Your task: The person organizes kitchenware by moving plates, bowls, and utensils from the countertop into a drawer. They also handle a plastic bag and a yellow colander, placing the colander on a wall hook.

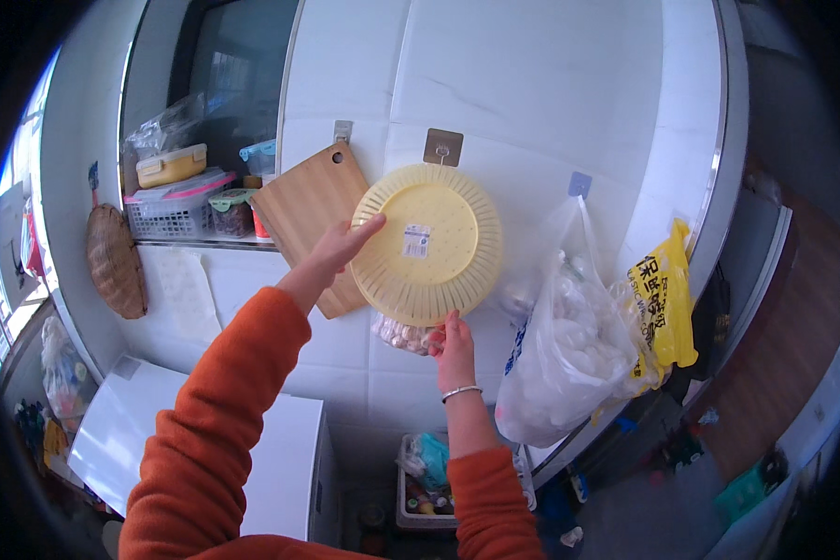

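A round pale-yellow plastic colander [455,231] is held up in front of the tiled wall, its slotted, labelled underside facing me. My left hand [332,248] grips its left rim, thumb on the outside. At the bottom edge, my right hand [456,353] pinches the rim between thumb and fingers. The colander's top edge meets an adhesive wall hook [443,148]; whether it hangs on it I cannot tell. Behind its lower edge shows a bag of what looks like garlic [400,334], partly hidden. A wooden cutting board [315,203] hangs tilted to the left, partly covered by the colander.
White plastic bags [567,350] hang from a hook at right, beside a yellow printed bag [668,301]. A shelf niche at left holds a lidded plastic basket [175,210] and food containers. Below stand a white appliance-like box [283,462] and a filled bin [427,519].
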A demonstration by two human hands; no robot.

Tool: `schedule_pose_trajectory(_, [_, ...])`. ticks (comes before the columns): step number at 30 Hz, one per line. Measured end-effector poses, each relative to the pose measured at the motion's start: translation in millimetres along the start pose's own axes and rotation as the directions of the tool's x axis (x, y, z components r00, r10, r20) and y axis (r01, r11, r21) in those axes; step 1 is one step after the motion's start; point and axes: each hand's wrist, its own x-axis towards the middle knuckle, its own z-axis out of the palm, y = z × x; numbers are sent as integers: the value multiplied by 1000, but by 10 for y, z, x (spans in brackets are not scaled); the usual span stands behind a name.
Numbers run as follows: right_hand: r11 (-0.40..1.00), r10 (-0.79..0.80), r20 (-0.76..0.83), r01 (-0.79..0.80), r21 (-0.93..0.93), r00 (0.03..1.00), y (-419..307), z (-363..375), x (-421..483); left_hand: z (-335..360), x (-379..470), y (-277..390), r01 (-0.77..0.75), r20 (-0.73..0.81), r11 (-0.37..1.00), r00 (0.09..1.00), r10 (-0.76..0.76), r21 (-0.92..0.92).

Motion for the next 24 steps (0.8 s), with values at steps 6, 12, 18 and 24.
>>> schedule_pose_trajectory(6, [998,-12,55,15,-59,998,173,-23,-28,2,103,-406,-10,-59,998,998,7,-57])
schedule_pose_trajectory(12, [993,3,83,7,-118,997,183,-30,-146,-36,74,-498,-12,-42,995,999,8,-102])
schedule_pose_trajectory(18, [989,-44,135,62,-132,990,126,-28,-254,-12,-189,-695,-144,49,927,984,171,-345])
schedule_pose_trajectory(24, [990,-93,232,114,-78,968,93,-42,-345,-95,-326,-874,-341,69,772,894,442,-536])
